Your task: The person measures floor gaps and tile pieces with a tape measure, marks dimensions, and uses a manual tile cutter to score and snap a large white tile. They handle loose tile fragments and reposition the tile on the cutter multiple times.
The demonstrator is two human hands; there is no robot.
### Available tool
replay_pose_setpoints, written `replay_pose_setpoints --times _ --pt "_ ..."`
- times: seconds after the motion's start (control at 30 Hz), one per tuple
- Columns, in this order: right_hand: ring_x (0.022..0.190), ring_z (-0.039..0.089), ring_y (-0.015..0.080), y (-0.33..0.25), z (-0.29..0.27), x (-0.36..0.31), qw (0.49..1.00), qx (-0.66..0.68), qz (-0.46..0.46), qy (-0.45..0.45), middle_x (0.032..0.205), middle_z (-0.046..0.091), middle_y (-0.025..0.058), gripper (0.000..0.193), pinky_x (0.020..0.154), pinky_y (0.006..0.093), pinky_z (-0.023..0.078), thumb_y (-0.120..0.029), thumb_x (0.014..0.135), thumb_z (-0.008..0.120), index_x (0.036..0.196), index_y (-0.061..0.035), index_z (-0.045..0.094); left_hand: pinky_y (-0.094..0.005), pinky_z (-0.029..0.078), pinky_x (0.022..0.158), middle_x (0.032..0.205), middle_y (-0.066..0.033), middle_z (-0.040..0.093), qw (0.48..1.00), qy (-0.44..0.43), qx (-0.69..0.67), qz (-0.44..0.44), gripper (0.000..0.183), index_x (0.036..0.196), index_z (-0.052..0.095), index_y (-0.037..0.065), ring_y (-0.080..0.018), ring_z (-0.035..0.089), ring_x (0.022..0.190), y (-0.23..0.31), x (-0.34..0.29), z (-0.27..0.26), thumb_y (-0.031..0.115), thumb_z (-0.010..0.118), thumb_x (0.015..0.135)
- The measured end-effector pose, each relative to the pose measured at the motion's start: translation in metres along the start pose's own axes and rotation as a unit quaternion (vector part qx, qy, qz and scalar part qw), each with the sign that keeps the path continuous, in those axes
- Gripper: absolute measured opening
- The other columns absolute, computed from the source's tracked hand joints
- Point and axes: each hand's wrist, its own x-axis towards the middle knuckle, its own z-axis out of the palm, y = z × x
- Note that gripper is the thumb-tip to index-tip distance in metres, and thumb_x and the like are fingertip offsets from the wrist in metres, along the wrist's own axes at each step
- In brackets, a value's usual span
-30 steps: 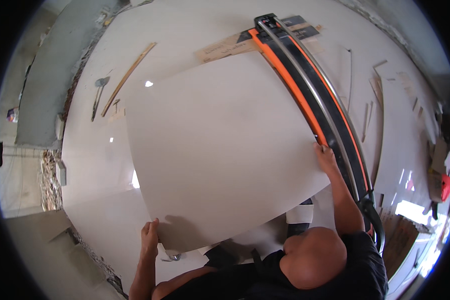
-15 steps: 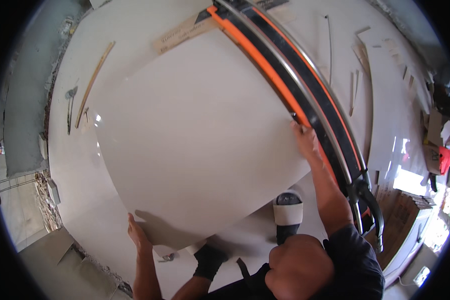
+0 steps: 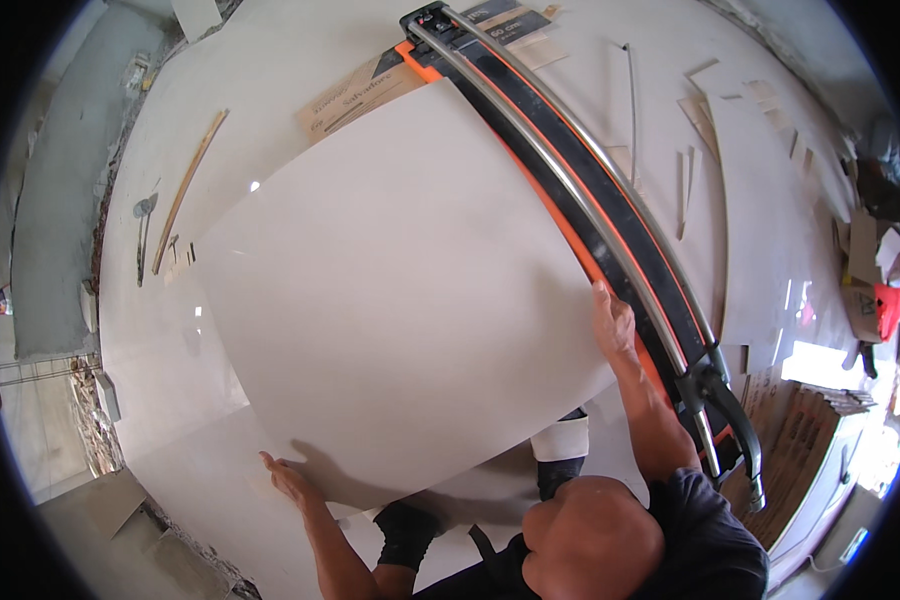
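A large, pale, square-edged tile (image 3: pixel 400 290) spans the middle of the view, lifted off the floor at its near side. My left hand (image 3: pixel 295 484) holds its near-left corner, the thumb outside and the other fingers partly hidden. On the right edge my right hand (image 3: pixel 616 322) is closed round the tile, close to the orange side of a long manual tile cutter (image 3: pixel 598 190). The cutter has two steel rails, a black bed and a black handle (image 3: pixel 738 410) at its near end. The tile's right edge lies along the cutter's left side.
Beyond the tile lies flattened printed cardboard (image 3: pixel 360 95). A wooden stick (image 3: pixel 190 190) and a trowel-like tool (image 3: pixel 143 225) rest on the left floor. Thin offcut strips (image 3: pixel 688 190) lie right of the cutter. A stack of brown boxes (image 3: pixel 805 445) stands near right. My feet are under the tile's near edge.
The view has shifted, and the cutter's far end now shows. My right hand, with the tile's edge, sits nearer me along the cutter. My left hand has moved rightward and stays at the tile's corner.
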Motion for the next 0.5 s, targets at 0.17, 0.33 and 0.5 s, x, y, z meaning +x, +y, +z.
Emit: replay_pose_setpoints --times 0.17,0.33,0.5 --pt "0.063 0.05 0.0226 0.015 -0.005 0.002 0.997 0.055 -0.025 0.044 0.059 0.05 0.016 0.075 0.064 0.0391 0.041 -0.066 0.084 0.042 0.066 0.0058 0.053 -0.0309 0.024 0.05 0.057 0.0026 0.021 0.999 -0.042 -0.006 0.027 0.061 0.058 0.021 0.013 -0.013 0.023 0.055 0.016 0.006 0.036 0.064 0.034 0.089" --pt "0.064 0.048 0.0253 0.029 -0.01 0.013 0.996 0.077 -0.009 0.053 0.061 0.05 0.0158 0.072 0.065 0.0396 0.04 -0.063 0.085 0.045 0.065 0.0058 0.054 -0.032 0.025 0.05 0.056 0.0014 0.024 0.995 -0.056 -0.024 0.079 0.062 0.056 0.023 0.011 -0.0134 0.025 0.055 0.036 0.023 0.086 0.062 0.035 0.089" --pt "0.067 0.047 0.0273 0.029 -0.004 0.013 0.993 0.045 0.036 0.1 0.064 0.05 0.0169 0.071 0.069 0.0397 0.039 -0.061 0.087 0.045 0.066 0.0063 0.053 -0.0313 0.026 0.051 0.055 0.0006 0.025 0.987 -0.127 0.013 0.103 0.063 0.055 0.027 0.009 -0.0136 0.028 0.055 0.063 0.055 0.118 0.061 0.036 0.089"
